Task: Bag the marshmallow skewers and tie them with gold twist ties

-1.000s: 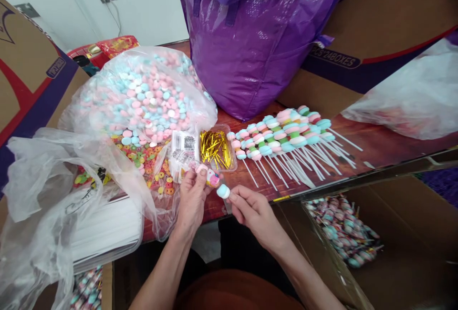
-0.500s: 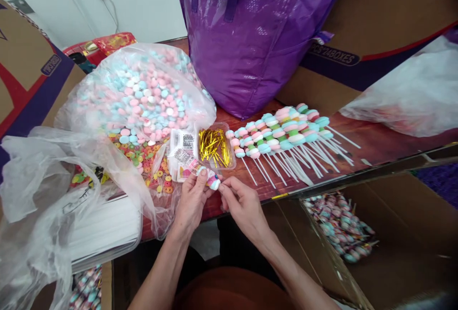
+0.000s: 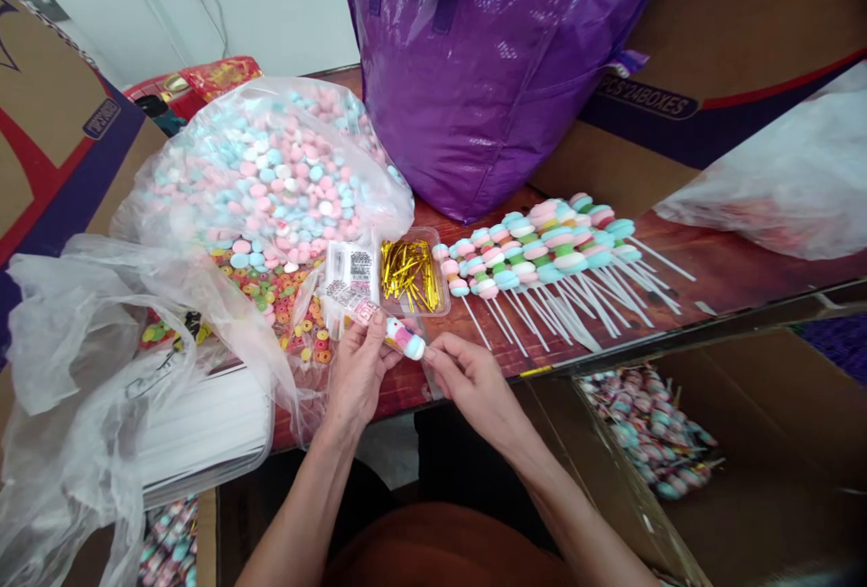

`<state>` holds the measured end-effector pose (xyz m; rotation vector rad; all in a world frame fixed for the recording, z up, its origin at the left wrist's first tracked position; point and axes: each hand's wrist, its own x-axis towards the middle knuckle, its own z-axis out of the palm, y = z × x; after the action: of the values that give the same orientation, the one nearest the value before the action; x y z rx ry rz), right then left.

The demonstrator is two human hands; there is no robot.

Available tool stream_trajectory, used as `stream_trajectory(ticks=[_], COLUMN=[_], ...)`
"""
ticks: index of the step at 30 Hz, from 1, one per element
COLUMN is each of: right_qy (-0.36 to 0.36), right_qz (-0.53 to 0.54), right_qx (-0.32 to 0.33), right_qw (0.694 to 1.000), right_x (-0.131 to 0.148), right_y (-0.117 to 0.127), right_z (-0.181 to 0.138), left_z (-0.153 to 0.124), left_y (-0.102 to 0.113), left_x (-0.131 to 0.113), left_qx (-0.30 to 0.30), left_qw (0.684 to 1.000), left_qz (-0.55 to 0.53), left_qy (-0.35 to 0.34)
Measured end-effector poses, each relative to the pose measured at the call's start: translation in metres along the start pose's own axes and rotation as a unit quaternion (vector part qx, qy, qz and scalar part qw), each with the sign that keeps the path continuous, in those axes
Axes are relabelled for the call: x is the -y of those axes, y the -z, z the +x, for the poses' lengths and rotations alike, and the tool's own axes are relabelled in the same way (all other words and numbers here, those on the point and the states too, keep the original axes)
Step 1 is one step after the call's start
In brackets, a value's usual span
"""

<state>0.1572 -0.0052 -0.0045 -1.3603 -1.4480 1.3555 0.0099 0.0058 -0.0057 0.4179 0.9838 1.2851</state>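
Note:
A marshmallow skewer (image 3: 409, 341) is partly inside a printed clear wrapper (image 3: 362, 305) over the table's front edge. My left hand (image 3: 358, 375) is closed around the wrapped part, thumb on top. At its bare blue-white end, my right hand (image 3: 470, 381) pinches the skewer; the stick is hidden by the fingers. Just beyond my hands are a stack of printed wrappers (image 3: 350, 264) and gold twist ties (image 3: 408, 273) in a clear plastic tray (image 3: 445, 305). To the right, several unwrapped marshmallow skewers (image 3: 542, 251) lie in rows, sticks towards me.
Left are a bag of marshmallows (image 3: 284, 176), ring gummies (image 3: 271, 293) and a container of white sticks (image 3: 209, 424). A purple bag (image 3: 488, 90) stands behind. Below the table's right edge, an open carton (image 3: 765, 442) holds wrapped skewers (image 3: 654, 429).
The skewer and both hands have shifted slightly, my right hand a little to the right. More of the wrapped skewer shows between my hands. The whole view has moved slightly.

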Motion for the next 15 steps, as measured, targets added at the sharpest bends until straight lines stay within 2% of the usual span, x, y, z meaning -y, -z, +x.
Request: stream_trajectory(ticks=[8,15], right_qy=[0.08,0.127], right_qz=[-0.141,-0.176], right_qx=[-0.056,-0.129], right_qw=[0.985,0.968], right_x=[0.002,0.001], right_y=[-0.013,-0.018], right_z=[-0.003,-0.009], left_z=[-0.004,-0.004], left_y=[-0.002,-0.005], left_x=[-0.001,0.0], left_qx=[0.001,0.02], left_qw=[1.0,0.999], left_qz=[-0.027,-0.038], left_qy=[-0.01,-0.02])
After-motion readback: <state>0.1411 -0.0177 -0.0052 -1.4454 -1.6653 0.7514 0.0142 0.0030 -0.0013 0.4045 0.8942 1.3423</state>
